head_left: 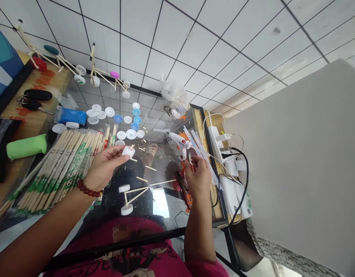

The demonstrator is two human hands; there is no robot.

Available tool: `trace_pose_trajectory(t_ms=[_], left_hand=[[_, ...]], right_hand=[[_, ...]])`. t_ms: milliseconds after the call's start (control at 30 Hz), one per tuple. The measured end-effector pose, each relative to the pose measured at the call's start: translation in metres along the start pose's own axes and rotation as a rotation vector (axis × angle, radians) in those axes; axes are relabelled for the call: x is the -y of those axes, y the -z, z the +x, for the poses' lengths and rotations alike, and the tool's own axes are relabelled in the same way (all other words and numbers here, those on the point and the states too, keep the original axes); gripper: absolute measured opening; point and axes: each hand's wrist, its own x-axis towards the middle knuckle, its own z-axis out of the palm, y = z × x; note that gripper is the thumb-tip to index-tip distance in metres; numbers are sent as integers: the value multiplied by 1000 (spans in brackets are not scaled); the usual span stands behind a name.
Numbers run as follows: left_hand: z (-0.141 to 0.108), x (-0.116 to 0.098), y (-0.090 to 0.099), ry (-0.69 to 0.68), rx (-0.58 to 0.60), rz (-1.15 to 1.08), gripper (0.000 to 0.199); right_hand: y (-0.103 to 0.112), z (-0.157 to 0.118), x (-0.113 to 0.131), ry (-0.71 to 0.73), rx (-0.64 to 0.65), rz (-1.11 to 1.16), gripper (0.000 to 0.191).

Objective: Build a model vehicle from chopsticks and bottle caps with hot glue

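Observation:
Between the thumb and fingers of my left hand (104, 165) is a white bottle cap (128, 152), with a short piece of wooden stick at its upper edge. My right hand (199, 175) is closed around a small red-handled tool with a pointed metal tip (190, 157); its exact kind is partly hidden by the fingers. Just beyond that hand lies a white glue gun (180, 141). In front of me on the glass tabletop rests a stick frame (137, 190) with two white caps as wheels.
Wrapped chopsticks (64, 165) lie at left, near a green roll (26, 147) and a blue packet (71, 116). White and blue caps (131, 134) are spread behind. Finished stick models (104, 73) stand at the back. Clear glue sticks (199, 144) and a power strip (216, 138) are right.

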Motion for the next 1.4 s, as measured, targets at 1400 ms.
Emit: trace_pose_trajectory(t_ms=[1400], left_hand=[[-1, 8, 2, -30, 91, 315, 55]], right_hand=[[-78, -16, 78, 224, 342, 624, 11]])
